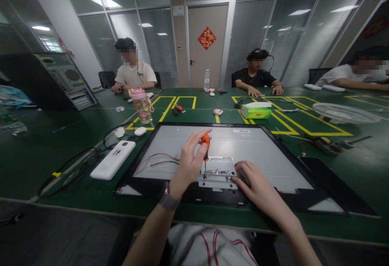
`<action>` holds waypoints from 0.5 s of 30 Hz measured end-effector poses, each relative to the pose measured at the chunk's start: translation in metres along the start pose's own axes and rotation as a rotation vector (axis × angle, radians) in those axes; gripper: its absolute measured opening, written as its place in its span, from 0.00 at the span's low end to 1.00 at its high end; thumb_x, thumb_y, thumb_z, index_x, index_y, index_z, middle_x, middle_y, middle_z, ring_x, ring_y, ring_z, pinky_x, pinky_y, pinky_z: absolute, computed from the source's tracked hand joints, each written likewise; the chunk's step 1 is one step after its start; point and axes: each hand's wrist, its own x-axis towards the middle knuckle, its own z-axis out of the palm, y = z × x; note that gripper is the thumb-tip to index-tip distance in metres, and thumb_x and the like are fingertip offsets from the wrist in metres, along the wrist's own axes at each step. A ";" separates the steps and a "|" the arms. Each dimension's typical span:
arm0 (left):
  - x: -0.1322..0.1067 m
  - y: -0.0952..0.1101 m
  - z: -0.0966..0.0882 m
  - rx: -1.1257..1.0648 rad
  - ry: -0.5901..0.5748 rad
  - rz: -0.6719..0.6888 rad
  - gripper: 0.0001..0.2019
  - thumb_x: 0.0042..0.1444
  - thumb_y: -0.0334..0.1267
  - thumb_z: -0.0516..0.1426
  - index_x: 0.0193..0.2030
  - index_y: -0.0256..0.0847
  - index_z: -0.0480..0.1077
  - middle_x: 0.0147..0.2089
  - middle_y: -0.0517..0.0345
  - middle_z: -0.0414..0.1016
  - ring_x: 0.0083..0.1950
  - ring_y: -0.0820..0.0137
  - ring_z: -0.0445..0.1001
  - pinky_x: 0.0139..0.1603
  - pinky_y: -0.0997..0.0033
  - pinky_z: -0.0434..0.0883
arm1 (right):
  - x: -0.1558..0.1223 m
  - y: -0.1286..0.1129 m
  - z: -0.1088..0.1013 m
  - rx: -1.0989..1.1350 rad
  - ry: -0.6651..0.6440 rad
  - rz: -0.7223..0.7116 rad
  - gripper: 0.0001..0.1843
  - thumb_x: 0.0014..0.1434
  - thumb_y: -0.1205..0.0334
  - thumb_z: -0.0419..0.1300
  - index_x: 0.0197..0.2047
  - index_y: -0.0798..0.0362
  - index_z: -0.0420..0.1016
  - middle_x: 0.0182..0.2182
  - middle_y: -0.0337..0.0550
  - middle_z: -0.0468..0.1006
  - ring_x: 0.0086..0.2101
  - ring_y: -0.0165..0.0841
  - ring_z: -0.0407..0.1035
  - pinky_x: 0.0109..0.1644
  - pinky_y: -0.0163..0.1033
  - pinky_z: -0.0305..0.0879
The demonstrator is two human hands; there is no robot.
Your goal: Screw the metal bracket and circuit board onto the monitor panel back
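Observation:
My left hand point(192, 152) is closed around the orange-and-black handle of a screwdriver point(206, 144). The screwdriver stands nearly upright, its shaft reaching down to a small metal bracket point(217, 184) with a row of connector ports. That bracket sits at the near middle of a flat display panel point(258, 148), grey-backed with a black frame, lying on the table. At the bracket's right end rests my right hand point(252, 181), fingers and thumb apart, touching the bracket's edge; what lies under the palm is partly hidden. Thin wires point(161, 158) run across the panel on the left.
A white power bank point(114, 160) and black cables point(73, 173) lie left of the panel. Beyond stand a pink-lidded bottle point(141, 106) and a green tissue pack point(256, 111). To the right are a dark flat slab point(337, 185) and a white fan grille point(346, 113). Several people sit opposite.

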 end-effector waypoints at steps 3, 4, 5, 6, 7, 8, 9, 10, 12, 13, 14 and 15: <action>0.001 0.001 0.000 0.061 0.035 0.029 0.15 0.63 0.35 0.55 0.55 0.43 0.72 0.40 0.56 0.72 0.41 0.69 0.70 0.46 0.69 0.68 | 0.000 -0.001 -0.001 -0.004 0.011 0.001 0.04 0.66 0.58 0.55 0.42 0.48 0.66 0.43 0.46 0.73 0.45 0.42 0.69 0.52 0.49 0.66; 0.001 0.001 0.001 0.084 0.049 0.036 0.14 0.60 0.35 0.58 0.53 0.43 0.73 0.39 0.57 0.70 0.40 0.70 0.70 0.46 0.70 0.68 | 0.000 -0.002 -0.001 -0.007 0.018 0.000 0.04 0.66 0.58 0.55 0.41 0.47 0.67 0.43 0.45 0.74 0.45 0.42 0.69 0.51 0.48 0.66; 0.001 0.001 0.001 0.093 0.052 0.037 0.15 0.59 0.35 0.60 0.53 0.43 0.73 0.39 0.57 0.70 0.40 0.70 0.70 0.46 0.70 0.68 | 0.000 -0.002 -0.001 -0.010 0.023 -0.002 0.04 0.65 0.58 0.56 0.41 0.47 0.67 0.43 0.45 0.74 0.45 0.42 0.70 0.51 0.48 0.66; 0.001 0.001 0.001 0.084 0.041 0.033 0.15 0.59 0.35 0.59 0.53 0.43 0.73 0.41 0.56 0.70 0.42 0.69 0.70 0.48 0.69 0.68 | 0.000 -0.002 -0.001 -0.012 0.028 -0.005 0.04 0.65 0.58 0.56 0.41 0.47 0.67 0.43 0.45 0.74 0.44 0.42 0.70 0.51 0.48 0.67; 0.001 0.000 0.001 0.058 0.023 0.024 0.15 0.61 0.34 0.57 0.55 0.42 0.72 0.43 0.54 0.71 0.44 0.68 0.71 0.49 0.69 0.68 | 0.000 -0.003 -0.001 -0.012 0.031 -0.006 0.04 0.65 0.57 0.56 0.41 0.47 0.67 0.43 0.45 0.74 0.44 0.42 0.70 0.51 0.47 0.67; 0.000 0.000 0.001 0.027 0.004 0.013 0.16 0.62 0.34 0.55 0.56 0.42 0.71 0.45 0.53 0.72 0.47 0.67 0.72 0.50 0.68 0.68 | 0.000 -0.003 -0.001 -0.012 0.032 -0.006 0.04 0.65 0.57 0.56 0.41 0.47 0.67 0.43 0.45 0.74 0.44 0.42 0.70 0.51 0.47 0.67; 0.000 0.000 0.001 0.001 -0.008 0.006 0.16 0.64 0.33 0.52 0.57 0.42 0.70 0.46 0.52 0.72 0.47 0.67 0.72 0.49 0.68 0.68 | 0.000 -0.003 -0.001 -0.011 0.030 -0.005 0.04 0.65 0.58 0.56 0.41 0.47 0.67 0.43 0.45 0.74 0.45 0.42 0.70 0.51 0.47 0.67; 0.000 0.000 0.001 -0.011 -0.007 0.002 0.16 0.65 0.33 0.51 0.57 0.42 0.70 0.45 0.52 0.73 0.46 0.67 0.72 0.49 0.68 0.68 | 0.000 -0.004 -0.001 -0.009 0.027 -0.002 0.04 0.65 0.58 0.56 0.41 0.47 0.67 0.43 0.45 0.74 0.44 0.42 0.70 0.51 0.48 0.66; 0.000 -0.001 0.001 0.013 0.026 0.014 0.13 0.63 0.34 0.54 0.53 0.42 0.73 0.39 0.56 0.71 0.41 0.70 0.71 0.45 0.70 0.68 | 0.000 -0.004 -0.001 -0.009 0.021 0.004 0.03 0.65 0.59 0.55 0.41 0.48 0.66 0.43 0.45 0.73 0.44 0.42 0.69 0.51 0.48 0.66; 0.000 0.000 0.001 0.036 0.046 0.024 0.12 0.61 0.34 0.57 0.51 0.42 0.74 0.36 0.58 0.69 0.38 0.71 0.70 0.44 0.71 0.67 | 0.000 -0.004 -0.002 -0.009 0.018 0.005 0.03 0.65 0.59 0.55 0.41 0.48 0.66 0.42 0.45 0.73 0.44 0.42 0.69 0.51 0.48 0.66; 0.000 0.000 0.001 0.053 0.061 0.033 0.11 0.59 0.35 0.60 0.49 0.42 0.74 0.35 0.60 0.67 0.37 0.71 0.68 0.44 0.71 0.67 | 0.000 -0.004 -0.002 -0.009 0.017 0.004 0.03 0.65 0.59 0.55 0.41 0.48 0.66 0.42 0.45 0.73 0.44 0.42 0.69 0.51 0.48 0.66; 0.000 0.000 0.000 0.055 0.066 0.038 0.11 0.59 0.36 0.61 0.49 0.42 0.75 0.35 0.60 0.67 0.37 0.71 0.68 0.44 0.71 0.67 | 0.000 -0.004 -0.002 -0.009 0.017 0.004 0.03 0.65 0.59 0.55 0.41 0.48 0.66 0.42 0.45 0.73 0.44 0.42 0.69 0.51 0.48 0.66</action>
